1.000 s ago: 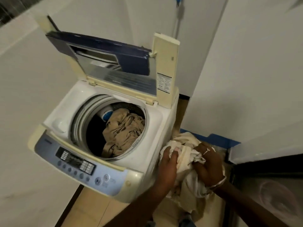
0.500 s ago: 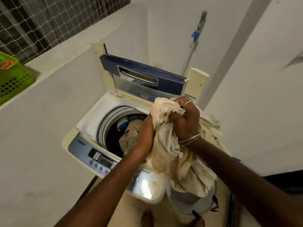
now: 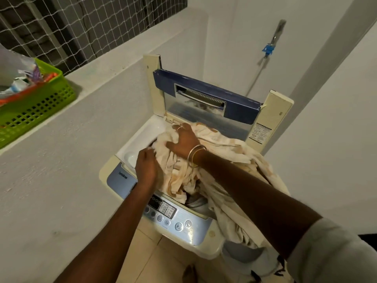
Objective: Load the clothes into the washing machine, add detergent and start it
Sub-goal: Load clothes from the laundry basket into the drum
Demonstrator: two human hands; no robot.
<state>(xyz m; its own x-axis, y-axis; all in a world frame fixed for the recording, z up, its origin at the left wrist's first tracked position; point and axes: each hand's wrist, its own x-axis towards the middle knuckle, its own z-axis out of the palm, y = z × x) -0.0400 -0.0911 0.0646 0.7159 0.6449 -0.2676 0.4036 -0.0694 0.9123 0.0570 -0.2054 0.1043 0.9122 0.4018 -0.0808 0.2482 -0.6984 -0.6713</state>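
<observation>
Our right hand (image 3: 184, 139) presses open-palmed on the cream sheet (image 3: 228, 154) heaped over the washing machine's (image 3: 142, 136) mouth; our left hand (image 3: 147, 170), at 8 o'clock, grips its edge. We should gather the folds hanging off at 4 o'clock inward first.

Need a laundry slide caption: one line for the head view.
Left hand grips and right hand presses a cream cloth bundle into the open washing machine.
</observation>
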